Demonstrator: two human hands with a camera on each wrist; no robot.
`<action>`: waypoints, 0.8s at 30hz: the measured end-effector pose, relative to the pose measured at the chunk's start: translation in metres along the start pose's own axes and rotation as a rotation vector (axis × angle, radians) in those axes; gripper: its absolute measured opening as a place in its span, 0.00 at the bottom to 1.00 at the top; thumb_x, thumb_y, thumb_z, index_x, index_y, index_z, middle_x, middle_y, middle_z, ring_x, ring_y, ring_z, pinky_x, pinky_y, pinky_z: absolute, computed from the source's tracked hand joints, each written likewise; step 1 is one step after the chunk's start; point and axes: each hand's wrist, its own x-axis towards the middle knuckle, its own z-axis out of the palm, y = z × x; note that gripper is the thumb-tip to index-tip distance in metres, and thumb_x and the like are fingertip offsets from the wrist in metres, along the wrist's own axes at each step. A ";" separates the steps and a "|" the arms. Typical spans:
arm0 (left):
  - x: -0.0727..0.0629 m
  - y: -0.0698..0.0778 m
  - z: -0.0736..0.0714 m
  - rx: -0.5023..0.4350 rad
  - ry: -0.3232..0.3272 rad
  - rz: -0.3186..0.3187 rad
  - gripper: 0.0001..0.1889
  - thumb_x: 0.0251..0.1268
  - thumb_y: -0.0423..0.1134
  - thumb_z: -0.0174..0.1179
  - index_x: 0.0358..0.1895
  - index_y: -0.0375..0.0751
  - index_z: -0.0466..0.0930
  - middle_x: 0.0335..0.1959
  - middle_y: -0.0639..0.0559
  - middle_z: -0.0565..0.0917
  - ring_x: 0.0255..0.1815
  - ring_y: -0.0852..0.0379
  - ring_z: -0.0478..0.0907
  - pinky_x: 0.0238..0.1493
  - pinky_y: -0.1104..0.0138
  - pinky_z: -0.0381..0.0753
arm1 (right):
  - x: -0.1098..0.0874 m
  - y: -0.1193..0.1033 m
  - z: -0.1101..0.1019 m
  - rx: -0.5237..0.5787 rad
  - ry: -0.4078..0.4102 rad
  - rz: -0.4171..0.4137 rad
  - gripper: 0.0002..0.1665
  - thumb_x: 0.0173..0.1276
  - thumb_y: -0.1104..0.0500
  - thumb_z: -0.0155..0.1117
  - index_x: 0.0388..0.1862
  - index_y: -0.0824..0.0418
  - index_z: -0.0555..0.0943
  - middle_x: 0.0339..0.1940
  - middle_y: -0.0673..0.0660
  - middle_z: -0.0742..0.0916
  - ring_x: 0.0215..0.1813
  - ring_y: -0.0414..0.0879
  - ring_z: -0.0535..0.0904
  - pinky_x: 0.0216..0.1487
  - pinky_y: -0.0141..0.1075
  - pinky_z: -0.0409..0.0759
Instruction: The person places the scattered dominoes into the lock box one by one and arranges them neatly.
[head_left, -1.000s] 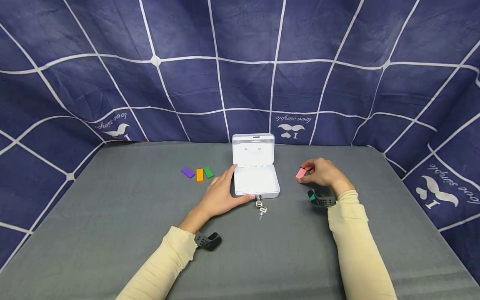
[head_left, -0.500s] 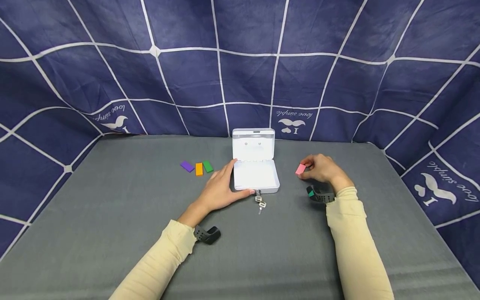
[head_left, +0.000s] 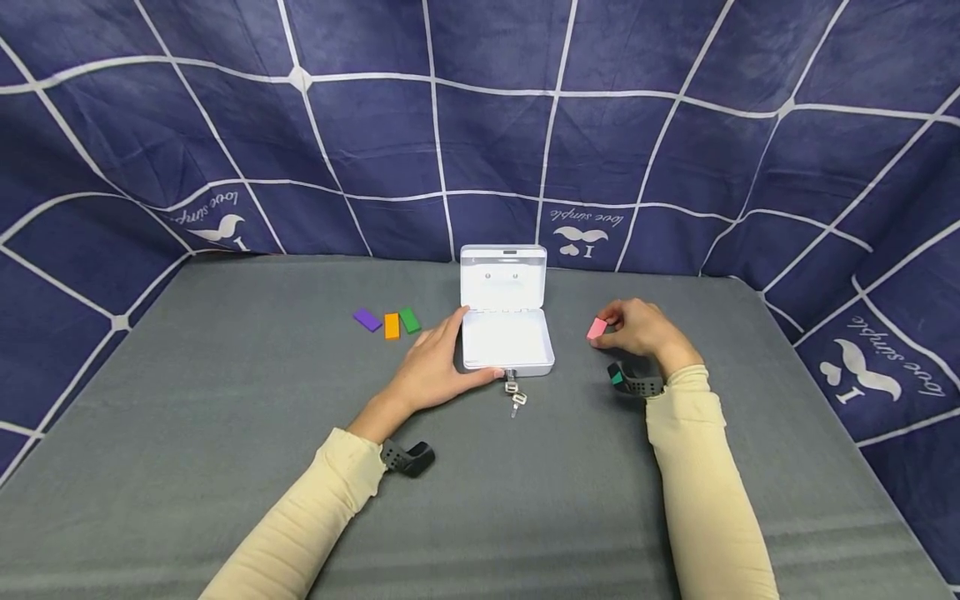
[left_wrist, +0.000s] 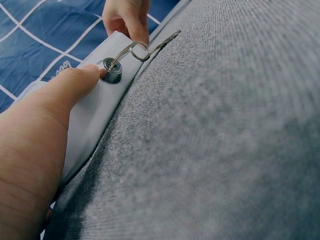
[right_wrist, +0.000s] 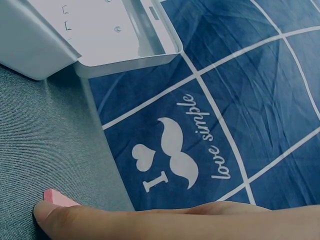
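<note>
A white metal cash box (head_left: 507, 339) stands with its lid (head_left: 503, 277) raised and its inside bare. My left hand (head_left: 429, 371) holds the box's left side, thumb on the front face beside the lock (left_wrist: 112, 70), fingers along the left edge up to the hinge. In the left wrist view those fingers are hidden. A ring with keys (head_left: 516, 397) hangs from the lock. To the right of the box, my right hand (head_left: 640, 327) pinches a pink block (head_left: 597, 328) between thumb and fingers, close over the table. The right wrist view shows just one end of the block.
Left of the box lie a purple block (head_left: 367, 320), an orange block (head_left: 392, 326) and a green block (head_left: 409, 320) on the grey tabletop (head_left: 480, 517). A blue cloth (head_left: 360, 142) with white lines hangs behind and at the sides.
The head view has tilted slightly, so everything sits higher in it. Both hands keep their hold, the left on the cash box and the right on the pink block.
</note>
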 end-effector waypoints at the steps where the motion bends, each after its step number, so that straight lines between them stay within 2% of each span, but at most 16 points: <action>1: 0.001 0.000 -0.001 0.005 0.004 0.002 0.59 0.48 0.78 0.58 0.79 0.49 0.48 0.74 0.46 0.64 0.70 0.44 0.64 0.65 0.48 0.64 | 0.000 0.000 -0.001 -0.002 0.006 -0.005 0.30 0.59 0.53 0.75 0.55 0.69 0.80 0.46 0.63 0.84 0.49 0.56 0.77 0.53 0.51 0.73; 5: 0.001 0.001 -0.003 0.013 0.025 0.000 0.58 0.48 0.78 0.59 0.78 0.49 0.49 0.73 0.47 0.65 0.69 0.44 0.65 0.65 0.48 0.65 | -0.001 -0.002 -0.003 -0.001 0.024 -0.019 0.28 0.59 0.53 0.75 0.54 0.68 0.81 0.45 0.62 0.84 0.48 0.55 0.77 0.52 0.50 0.73; 13: -0.008 0.003 0.003 -0.007 0.008 -0.024 0.59 0.47 0.78 0.59 0.79 0.48 0.49 0.74 0.47 0.64 0.69 0.42 0.64 0.65 0.47 0.64 | -0.006 0.005 0.002 -0.012 0.012 -0.022 0.28 0.59 0.52 0.75 0.54 0.67 0.82 0.42 0.61 0.85 0.47 0.55 0.78 0.51 0.49 0.74; 24: -0.007 0.004 0.002 0.000 0.021 -0.015 0.59 0.47 0.79 0.59 0.79 0.50 0.49 0.73 0.47 0.65 0.69 0.42 0.65 0.64 0.47 0.65 | -0.006 0.006 0.001 0.018 0.067 -0.054 0.27 0.60 0.53 0.73 0.55 0.66 0.82 0.41 0.58 0.86 0.43 0.52 0.79 0.49 0.48 0.74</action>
